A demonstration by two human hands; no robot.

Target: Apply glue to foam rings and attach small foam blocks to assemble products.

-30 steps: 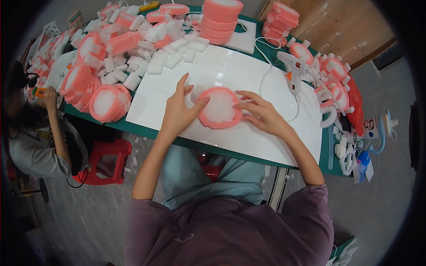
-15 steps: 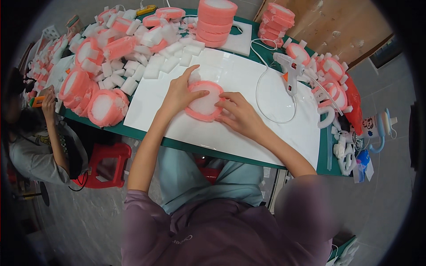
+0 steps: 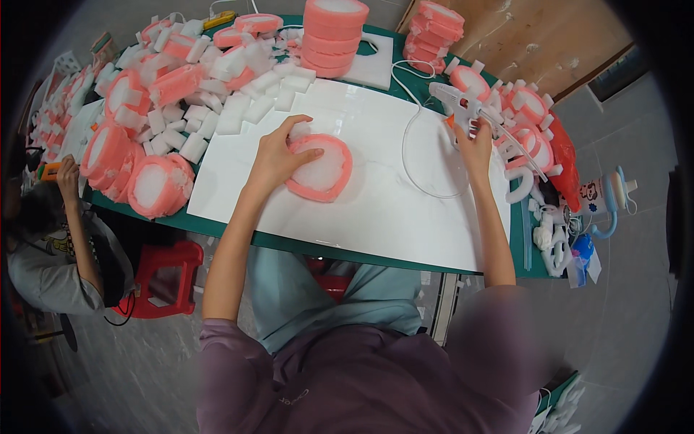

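Fetching seemed underway: glue gun (image 3: pixel 452 97) gripped by right hand (image 3: pixel 475 150), disc (image 3: pixel 327 172) flanked by open left hand (image 3: pixel 277 156); lifting probably needed.

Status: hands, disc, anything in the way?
Left hand spread at left of pink-rimmed disc, thumb over it. Right hand grips glue gun. Disc lies on white board. Cord loops between disc and gun.

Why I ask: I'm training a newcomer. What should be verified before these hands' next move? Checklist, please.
1. Left hand at the pink-rimmed disc: ok, thumb over it.
2. Disc resting on the white board: ok.
3. Right hand at the glue gun: ok, by its handle.
4. Right hand firmly closed: cannot tell.
5. White cord clear of the disc: ok, looped to its right.
6. Glue gun hot: cannot tell.
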